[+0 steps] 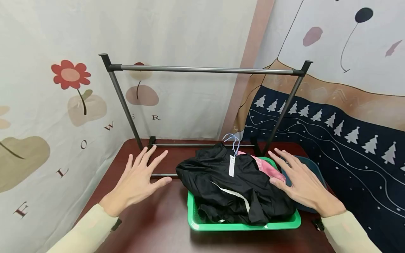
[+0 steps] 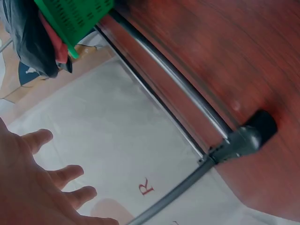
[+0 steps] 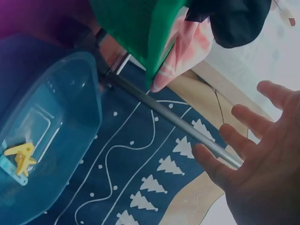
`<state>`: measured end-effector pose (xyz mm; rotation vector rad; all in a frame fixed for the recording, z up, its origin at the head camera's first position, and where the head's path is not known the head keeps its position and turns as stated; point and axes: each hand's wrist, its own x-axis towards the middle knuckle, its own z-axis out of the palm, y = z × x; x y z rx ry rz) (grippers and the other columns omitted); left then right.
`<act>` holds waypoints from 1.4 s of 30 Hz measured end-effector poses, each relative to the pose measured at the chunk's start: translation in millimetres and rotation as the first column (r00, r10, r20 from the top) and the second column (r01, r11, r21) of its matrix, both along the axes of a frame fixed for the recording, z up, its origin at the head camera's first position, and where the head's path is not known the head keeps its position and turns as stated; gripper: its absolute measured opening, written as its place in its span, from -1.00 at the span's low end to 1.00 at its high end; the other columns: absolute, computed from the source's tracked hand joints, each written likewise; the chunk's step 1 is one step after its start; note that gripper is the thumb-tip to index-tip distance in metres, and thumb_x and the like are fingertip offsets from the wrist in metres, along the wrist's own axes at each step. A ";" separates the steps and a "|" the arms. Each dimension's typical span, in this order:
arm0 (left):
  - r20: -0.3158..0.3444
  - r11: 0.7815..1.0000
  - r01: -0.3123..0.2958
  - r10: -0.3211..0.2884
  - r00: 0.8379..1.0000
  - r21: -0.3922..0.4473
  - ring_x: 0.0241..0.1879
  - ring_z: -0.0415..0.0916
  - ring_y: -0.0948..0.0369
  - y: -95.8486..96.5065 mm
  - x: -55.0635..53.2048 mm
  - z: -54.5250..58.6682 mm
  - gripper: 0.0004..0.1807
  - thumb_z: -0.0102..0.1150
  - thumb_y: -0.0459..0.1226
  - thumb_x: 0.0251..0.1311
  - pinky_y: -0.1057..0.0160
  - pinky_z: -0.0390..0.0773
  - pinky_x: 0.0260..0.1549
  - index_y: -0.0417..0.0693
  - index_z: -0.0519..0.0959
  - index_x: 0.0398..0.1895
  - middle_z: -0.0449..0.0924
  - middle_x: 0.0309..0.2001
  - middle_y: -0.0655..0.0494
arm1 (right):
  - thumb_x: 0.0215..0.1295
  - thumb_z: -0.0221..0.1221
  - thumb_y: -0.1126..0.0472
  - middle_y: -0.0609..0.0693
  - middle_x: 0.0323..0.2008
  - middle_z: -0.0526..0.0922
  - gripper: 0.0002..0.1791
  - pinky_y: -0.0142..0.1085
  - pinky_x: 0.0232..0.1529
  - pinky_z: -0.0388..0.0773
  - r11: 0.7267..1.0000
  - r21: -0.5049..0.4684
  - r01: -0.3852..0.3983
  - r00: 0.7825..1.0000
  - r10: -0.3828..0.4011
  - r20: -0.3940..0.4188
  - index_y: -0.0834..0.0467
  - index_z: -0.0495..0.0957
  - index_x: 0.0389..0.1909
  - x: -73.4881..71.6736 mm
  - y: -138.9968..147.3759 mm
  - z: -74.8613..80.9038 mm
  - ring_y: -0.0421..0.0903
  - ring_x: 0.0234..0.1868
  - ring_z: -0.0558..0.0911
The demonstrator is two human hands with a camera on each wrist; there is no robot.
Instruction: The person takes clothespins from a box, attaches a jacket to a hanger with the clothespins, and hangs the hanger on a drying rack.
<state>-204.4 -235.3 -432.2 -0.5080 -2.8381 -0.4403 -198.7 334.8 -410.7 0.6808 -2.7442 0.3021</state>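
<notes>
Both hands are raised over the tabletop and hold nothing: the left hand is spread wide to the left of the green basket, with thumb and fingers well apart, and the right hand is opened much the same way by the basket's right side, its fingers apart from the pink cloth in the right wrist view. The black garment lies heaped in the basket, spilling over its left rim, with light-blue hanger hooks standing up at its top and a white tag beside them; how the hanger sits inside the folds cannot be seen. Behind stands a metal rack, its top bar bare. A blue bin sits to the right, with a yellow clip inside it. I judge this to be the start of handling the garment, ahead of any grip. The next move would seem to call for 1 hand to pinch the hanger just below the hook while the other steadies the slack fabric, so the pink cloth is not dragged along.
</notes>
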 end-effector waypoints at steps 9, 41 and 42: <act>-0.008 0.999 0.042 -0.041 0.999 0.032 0.90 0.00 -0.27 23.6 3.7 2.0 -0.03 0.20 0.48 0.57 -0.61 -0.02 0.76 0.60 0.14 0.92 0.07 0.92 0.00 | 0.62 0.37 -0.30 0.11 0.81 0.35 -0.03 0.52 0.43 0.56 1.000 -0.008 0.001 1.000 -0.001 0.011 -0.20 0.21 0.90 1.6 -10.2 -1.4 0.29 0.66 0.48; -0.012 0.988 0.142 -0.141 0.990 0.066 0.69 0.43 -0.11 88.7 -5.8 2.7 -0.12 0.12 0.45 0.64 -0.39 0.57 0.41 0.36 0.36 0.85 0.36 0.79 0.02 | 0.66 0.29 -0.40 0.14 0.40 0.70 -0.16 0.32 0.32 0.71 0.999 0.039 0.001 0.992 -0.006 0.129 0.04 0.54 0.70 4.6 -29.4 2.6 0.18 0.30 0.73; -0.010 0.988 0.141 -0.141 0.990 0.064 0.68 0.43 -0.11 90.2 -6.1 2.6 -0.13 0.12 0.45 0.65 -0.37 0.58 0.40 0.35 0.37 0.85 0.38 0.78 0.02 | 0.66 0.30 -0.40 0.15 0.39 0.70 -0.15 0.32 0.31 0.72 0.999 0.043 0.002 0.991 -0.008 0.134 0.02 0.53 0.72 4.9 -29.6 2.7 0.18 0.29 0.73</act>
